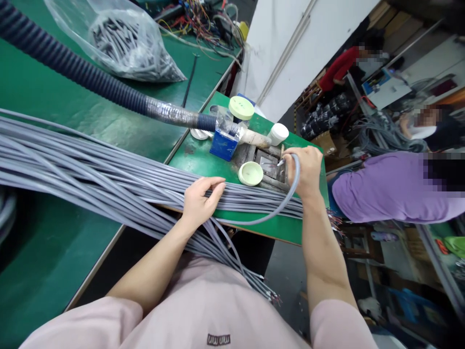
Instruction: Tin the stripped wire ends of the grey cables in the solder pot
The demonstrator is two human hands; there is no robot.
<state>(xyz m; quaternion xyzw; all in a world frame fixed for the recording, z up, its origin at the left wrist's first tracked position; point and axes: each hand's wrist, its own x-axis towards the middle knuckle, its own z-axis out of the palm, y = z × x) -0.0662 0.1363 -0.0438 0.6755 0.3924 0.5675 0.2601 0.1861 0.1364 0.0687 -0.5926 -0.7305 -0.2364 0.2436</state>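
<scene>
Counter [32, 271], green, carrying nearly everything listed here.

Cable bundle [109, 165], grey, many lengths laid side by side across the counter in front of me; likely kept parallel so that one cable can be taken up without tangling the rest.

Hose [98, 80], dark and ribbed, coming in from the upper left; its nozzle faces the metal plate [269, 165], probably to draw off fumes.

Plastic bag [123, 43], clear, filled with short grey pieces, set at the far side, perhaps to leave the near side free.

My left fingers [211, 182], over the bundle: thumb and forefinger parted, the others curled downward out of sight. I cannot tell whether they grip anything; they seem placed to steady the cables.

My right fingers [305, 157], closed in a pinch on one cable close to its end, presumably for fine control of the tip.

Blue box [223, 144], beneath the hose end, apparently propping it.

Pale green dish [250, 173], open, just beside the plate, within easy reach.

White pot [279, 133], behind the plate.

Single grey cable [298, 172]: its tip juts from my right fingers toward the plate; the remainder loops down outside them and runs back leftward, passing near my left wrist.
</scene>
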